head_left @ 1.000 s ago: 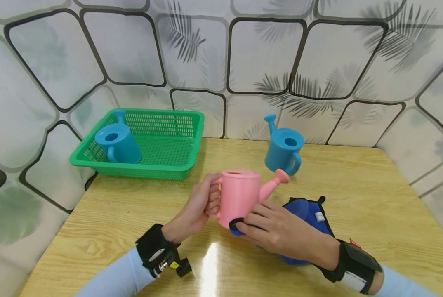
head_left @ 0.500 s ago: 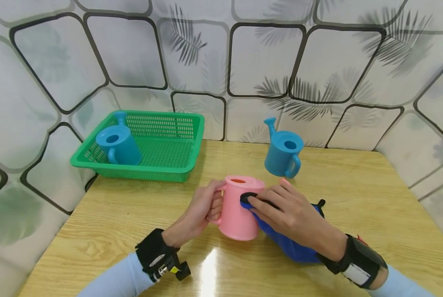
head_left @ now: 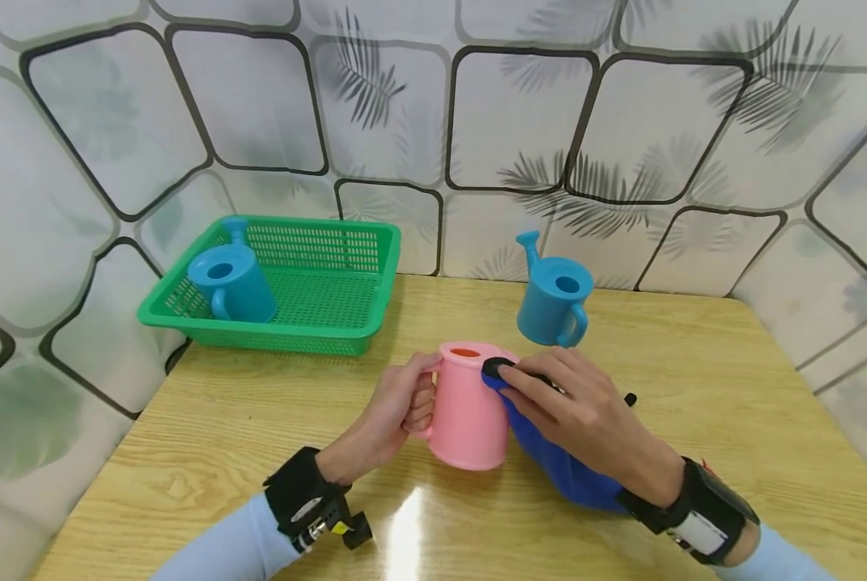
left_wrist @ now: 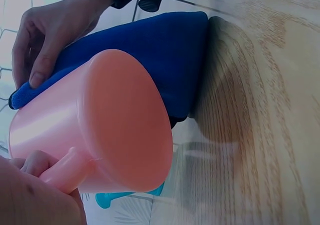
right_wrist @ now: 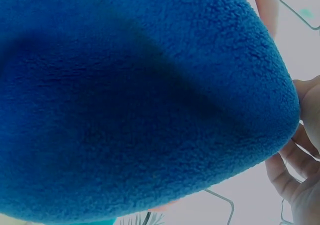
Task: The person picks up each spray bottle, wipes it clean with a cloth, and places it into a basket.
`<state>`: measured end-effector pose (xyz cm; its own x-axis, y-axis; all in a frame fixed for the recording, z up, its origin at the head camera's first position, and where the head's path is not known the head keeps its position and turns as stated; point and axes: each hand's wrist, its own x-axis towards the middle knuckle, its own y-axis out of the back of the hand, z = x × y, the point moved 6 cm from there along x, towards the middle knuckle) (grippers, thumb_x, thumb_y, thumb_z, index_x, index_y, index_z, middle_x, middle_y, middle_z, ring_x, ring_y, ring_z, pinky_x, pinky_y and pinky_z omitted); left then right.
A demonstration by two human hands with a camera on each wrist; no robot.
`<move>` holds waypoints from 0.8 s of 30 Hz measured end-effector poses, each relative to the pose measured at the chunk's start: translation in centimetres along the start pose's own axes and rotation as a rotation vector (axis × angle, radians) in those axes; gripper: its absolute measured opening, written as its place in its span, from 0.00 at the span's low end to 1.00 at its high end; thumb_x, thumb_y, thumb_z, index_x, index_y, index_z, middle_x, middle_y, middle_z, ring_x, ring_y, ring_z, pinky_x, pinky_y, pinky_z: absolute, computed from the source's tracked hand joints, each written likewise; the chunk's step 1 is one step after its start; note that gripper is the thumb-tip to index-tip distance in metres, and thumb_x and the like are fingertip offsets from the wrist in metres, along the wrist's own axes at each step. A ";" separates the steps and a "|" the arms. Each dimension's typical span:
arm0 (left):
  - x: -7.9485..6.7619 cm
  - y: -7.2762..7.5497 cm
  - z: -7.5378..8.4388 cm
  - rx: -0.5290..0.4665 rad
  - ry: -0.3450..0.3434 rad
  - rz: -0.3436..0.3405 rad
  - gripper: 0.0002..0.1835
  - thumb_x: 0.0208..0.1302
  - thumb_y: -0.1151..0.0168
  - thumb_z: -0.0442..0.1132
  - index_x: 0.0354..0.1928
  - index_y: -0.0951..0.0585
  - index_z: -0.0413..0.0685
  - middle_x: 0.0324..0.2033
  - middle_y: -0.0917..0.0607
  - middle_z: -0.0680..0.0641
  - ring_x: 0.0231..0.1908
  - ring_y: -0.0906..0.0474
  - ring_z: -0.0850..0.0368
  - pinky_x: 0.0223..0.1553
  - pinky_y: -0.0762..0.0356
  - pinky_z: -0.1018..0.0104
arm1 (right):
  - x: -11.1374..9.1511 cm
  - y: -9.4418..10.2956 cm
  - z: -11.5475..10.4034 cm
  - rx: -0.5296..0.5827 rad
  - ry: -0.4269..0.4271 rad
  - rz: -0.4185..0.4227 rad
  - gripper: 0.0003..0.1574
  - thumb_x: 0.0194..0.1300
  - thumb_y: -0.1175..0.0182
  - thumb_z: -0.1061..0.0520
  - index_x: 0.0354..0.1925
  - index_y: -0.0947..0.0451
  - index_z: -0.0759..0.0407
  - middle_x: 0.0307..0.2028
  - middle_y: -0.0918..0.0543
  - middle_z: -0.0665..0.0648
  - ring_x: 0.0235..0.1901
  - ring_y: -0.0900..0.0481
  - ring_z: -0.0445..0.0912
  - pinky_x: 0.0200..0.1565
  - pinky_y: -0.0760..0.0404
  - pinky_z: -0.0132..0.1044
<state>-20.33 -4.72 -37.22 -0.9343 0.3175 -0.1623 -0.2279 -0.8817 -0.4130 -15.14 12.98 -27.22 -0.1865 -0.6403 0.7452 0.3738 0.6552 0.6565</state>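
Note:
My left hand [head_left: 397, 403] grips the handle of a pink watering can [head_left: 468, 420], held up off the tabletop. Its orange-red inside shows through the top opening, and its spout is hidden behind my right hand [head_left: 582, 411]. That hand pinches a blue cloth [head_left: 553, 456] with black edging against the can's upper right side. In the left wrist view the can's base [left_wrist: 132, 120] faces the camera, and the cloth [left_wrist: 165, 50] hangs behind it down toward the table. Fuzzy blue cloth [right_wrist: 150, 110] fills most of the right wrist view.
A green plastic basket [head_left: 259, 332] stands at the back left of the wooden table [head_left: 208, 452], with a blue watering can [head_left: 240, 286] inside at its left end. Another blue watering can [head_left: 546, 311] stands upright behind my right hand. A patterned wall covering [head_left: 521, 113] encloses the table.
My right hand has moved the cloth from the can's lower side up to near its rim. The can has turned so its spout is now hidden; my left hand keeps its hold.

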 end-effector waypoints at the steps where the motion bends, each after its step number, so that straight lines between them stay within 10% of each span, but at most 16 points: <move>1: 0.0 0.0 0.0 -0.001 0.002 -0.001 0.29 0.67 0.46 0.46 0.08 0.44 0.56 0.04 0.43 0.61 0.07 0.50 0.66 0.10 0.53 0.75 | -0.1 0.0 0.0 0.000 0.004 0.000 0.22 0.75 0.49 0.52 0.45 0.16 0.67 0.34 0.16 0.60 0.32 0.20 0.50 0.30 0.19 0.46; 24: 0.4 0.5 1.4 -0.168 0.000 -0.100 0.29 0.73 0.56 0.47 0.09 0.46 0.57 0.05 0.47 0.60 0.06 0.54 0.67 0.09 0.57 0.74 | -2.1 -2.7 -3.3 0.106 0.104 -0.214 0.24 0.78 0.58 0.50 0.45 0.17 0.59 0.38 0.13 0.52 0.36 0.23 0.45 0.36 0.17 0.40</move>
<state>-21.23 -5.50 -36.26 -0.9092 0.4008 -0.1131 -0.2707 -0.7751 -0.5710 -12.79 11.24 -30.93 -0.1547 -0.8030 0.5756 0.2371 0.5354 0.8106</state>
